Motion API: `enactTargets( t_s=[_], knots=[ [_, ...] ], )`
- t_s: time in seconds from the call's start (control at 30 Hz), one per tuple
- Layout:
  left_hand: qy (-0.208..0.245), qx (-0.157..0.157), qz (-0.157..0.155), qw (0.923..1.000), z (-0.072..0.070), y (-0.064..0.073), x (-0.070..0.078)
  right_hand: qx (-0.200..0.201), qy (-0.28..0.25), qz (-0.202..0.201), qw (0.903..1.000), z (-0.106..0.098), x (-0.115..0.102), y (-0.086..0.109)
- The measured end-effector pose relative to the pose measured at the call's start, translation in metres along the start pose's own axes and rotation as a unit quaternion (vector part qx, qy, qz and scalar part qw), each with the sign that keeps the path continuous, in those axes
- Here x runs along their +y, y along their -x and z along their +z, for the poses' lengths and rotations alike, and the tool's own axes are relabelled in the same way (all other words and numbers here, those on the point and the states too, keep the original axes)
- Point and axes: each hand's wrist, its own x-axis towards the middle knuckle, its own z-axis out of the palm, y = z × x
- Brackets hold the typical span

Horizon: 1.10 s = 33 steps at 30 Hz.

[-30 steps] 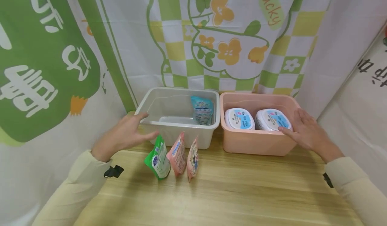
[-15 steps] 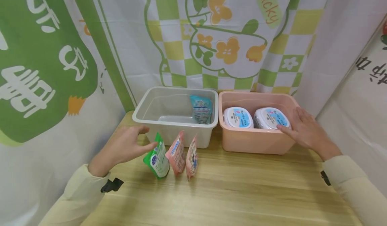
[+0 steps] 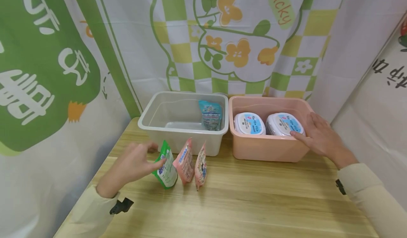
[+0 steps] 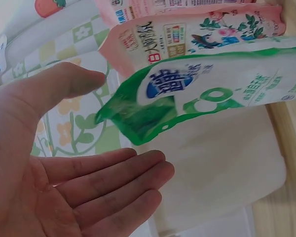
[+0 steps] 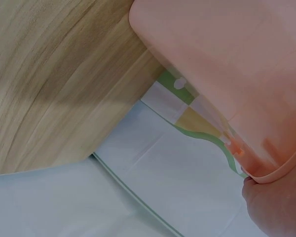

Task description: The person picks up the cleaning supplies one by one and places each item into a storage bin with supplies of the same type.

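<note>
My left hand (image 3: 133, 163) is at the top of a green-and-white pouch (image 3: 169, 172) standing on the table. In the left wrist view the thumb and the straight fingers lie either side of the top corner of this pouch (image 4: 212, 94), with a gap showing. Two pink pouches (image 3: 185, 165) (image 3: 201, 169) stand in a row to its right. My right hand (image 3: 321, 139) rests on the right rim of the pink bin (image 3: 267, 149), thumb over the front corner. The right wrist view shows part of that hand (image 5: 274, 207) at the rim.
A grey bin (image 3: 187, 139) holding a blue pouch (image 3: 211, 115) stands left of the pink one. Two white tubs with blue labels (image 3: 250, 123) (image 3: 286, 123) sit in the pink bin. Behind hangs a patterned curtain (image 3: 181, 33), and the wooden table (image 3: 254, 195) extends in front.
My left hand has come down from the grey bin's left rim toward me, to the green-and-white pouch. My right hand stays on the pink bin's rim.
</note>
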Motion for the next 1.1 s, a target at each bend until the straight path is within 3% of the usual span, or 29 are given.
enactTargets(
  t_s=[0.47,0.73,1.1],
  knots=[
    [0.029,0.013,-0.006,0.9995,0.026,0.010,-0.002,0.007,-0.007,-0.002,0.9999,0.001,0.001,0.001],
    [0.008,0.049,-0.037,0.9981,0.041,0.010,-0.001,0.001,-0.009,0.003,1.0000,0.000,0.000,0.001],
    [0.034,0.102,-0.043,0.9933,0.052,0.011,0.001,0.015,-0.004,-0.003,0.9999,0.000,0.001,0.001]
  ],
)
